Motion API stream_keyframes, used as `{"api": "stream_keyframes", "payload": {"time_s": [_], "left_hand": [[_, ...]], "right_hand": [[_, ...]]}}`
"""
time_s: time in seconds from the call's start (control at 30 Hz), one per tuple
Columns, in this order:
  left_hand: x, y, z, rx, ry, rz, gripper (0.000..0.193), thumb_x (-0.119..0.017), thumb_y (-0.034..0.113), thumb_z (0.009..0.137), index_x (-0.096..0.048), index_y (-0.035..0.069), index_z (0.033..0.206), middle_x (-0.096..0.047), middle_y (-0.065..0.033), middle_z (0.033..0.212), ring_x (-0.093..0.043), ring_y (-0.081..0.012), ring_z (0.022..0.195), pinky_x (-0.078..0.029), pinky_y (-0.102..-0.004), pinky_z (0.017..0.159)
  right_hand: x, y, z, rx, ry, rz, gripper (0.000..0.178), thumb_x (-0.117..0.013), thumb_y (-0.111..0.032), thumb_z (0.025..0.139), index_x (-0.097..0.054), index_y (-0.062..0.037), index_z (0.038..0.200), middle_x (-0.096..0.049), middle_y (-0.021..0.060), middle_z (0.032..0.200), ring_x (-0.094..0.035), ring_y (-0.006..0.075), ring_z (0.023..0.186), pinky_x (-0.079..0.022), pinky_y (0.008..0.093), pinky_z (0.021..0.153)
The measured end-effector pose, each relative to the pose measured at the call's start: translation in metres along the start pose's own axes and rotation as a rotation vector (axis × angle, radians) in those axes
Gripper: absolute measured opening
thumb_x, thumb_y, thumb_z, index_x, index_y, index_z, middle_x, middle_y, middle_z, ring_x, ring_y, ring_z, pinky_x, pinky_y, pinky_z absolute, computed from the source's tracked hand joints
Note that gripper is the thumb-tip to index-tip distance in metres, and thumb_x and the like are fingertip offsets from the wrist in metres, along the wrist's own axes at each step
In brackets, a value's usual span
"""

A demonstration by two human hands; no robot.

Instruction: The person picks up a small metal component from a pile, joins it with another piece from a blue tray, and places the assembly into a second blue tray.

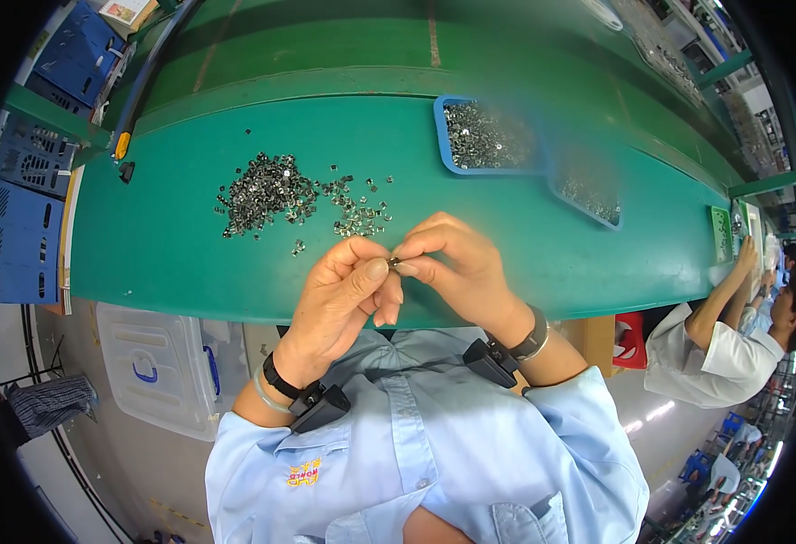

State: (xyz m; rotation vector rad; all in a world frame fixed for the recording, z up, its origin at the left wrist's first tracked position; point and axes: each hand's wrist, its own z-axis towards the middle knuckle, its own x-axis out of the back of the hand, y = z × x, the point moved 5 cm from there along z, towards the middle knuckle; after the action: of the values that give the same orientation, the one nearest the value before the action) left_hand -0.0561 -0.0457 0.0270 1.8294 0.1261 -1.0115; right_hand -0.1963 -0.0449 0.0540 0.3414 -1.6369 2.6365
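Just above the near edge of the green table, my left hand [348,286] and my right hand [457,267] meet fingertip to fingertip. Pinched between them is a small dark metal part [393,262], mostly covered by the fingers, so its full shape is hidden. Beyond my left hand lies a heap of small black and silver metal parts [266,195]. A looser scatter of shiny small parts [357,216] spreads to the right of that heap, close to my fingers.
A blue tray [438,136] full of small metal parts stands at the back, with a second blue tray [588,218] to its right, partly blurred. Blue crates [21,236] are at the left. A lidded clear box [157,367] sits below the table. A co-worker [715,354] works at far right.
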Motion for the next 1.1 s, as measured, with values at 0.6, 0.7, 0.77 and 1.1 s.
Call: {"api": "stream_keyframes", "payload": {"time_s": [0.6,0.7,0.77,1.1], "left_hand": [[0.003,0.003,-0.003,-0.024,0.074,0.137,0.015,-0.058,0.019,0.091,-0.054,0.004,0.093,-0.061,-0.0064,0.071,-0.056,-0.0110,0.059,-0.042,-0.0212,0.051],[0.002,0.003,-0.002,-0.021,0.066,0.132,0.015,-0.057,0.019,0.092,-0.054,0.004,0.093,-0.061,-0.0062,0.071,-0.056,-0.0113,0.060,-0.042,-0.0215,0.051],[0.000,0.003,-0.002,-0.009,0.065,0.113,0.015,-0.057,0.020,0.092,-0.054,0.004,0.093,-0.061,-0.0064,0.071,-0.056,-0.0115,0.060,-0.042,-0.0218,0.051],[-0.002,-0.002,-0.002,-0.026,-0.031,-0.063,0.015,-0.058,0.020,0.091,-0.054,0.005,0.093,-0.061,-0.0085,0.072,-0.055,-0.0132,0.057,-0.043,-0.0243,0.049]], "right_hand": [[-0.004,-0.012,-0.003,0.049,0.020,-0.149,0.015,-0.068,-0.002,0.077,-0.061,-0.0066,0.090,-0.062,0.0044,0.083,-0.059,0.0185,0.076,-0.048,0.0293,0.066],[-0.004,-0.010,-0.005,0.031,0.027,-0.142,0.015,-0.068,-0.002,0.077,-0.062,-0.0064,0.090,-0.063,0.0043,0.083,-0.059,0.0182,0.076,-0.048,0.0292,0.066],[-0.003,-0.010,-0.004,0.022,0.030,-0.138,0.014,-0.068,-0.002,0.077,-0.062,-0.0063,0.090,-0.063,0.0042,0.083,-0.059,0.0181,0.076,-0.047,0.0291,0.066],[-0.003,-0.009,-0.005,-0.013,0.046,-0.010,0.012,-0.068,-0.004,0.079,-0.062,-0.0067,0.089,-0.063,0.0039,0.084,-0.059,0.0171,0.076,-0.047,0.0282,0.066]]}}
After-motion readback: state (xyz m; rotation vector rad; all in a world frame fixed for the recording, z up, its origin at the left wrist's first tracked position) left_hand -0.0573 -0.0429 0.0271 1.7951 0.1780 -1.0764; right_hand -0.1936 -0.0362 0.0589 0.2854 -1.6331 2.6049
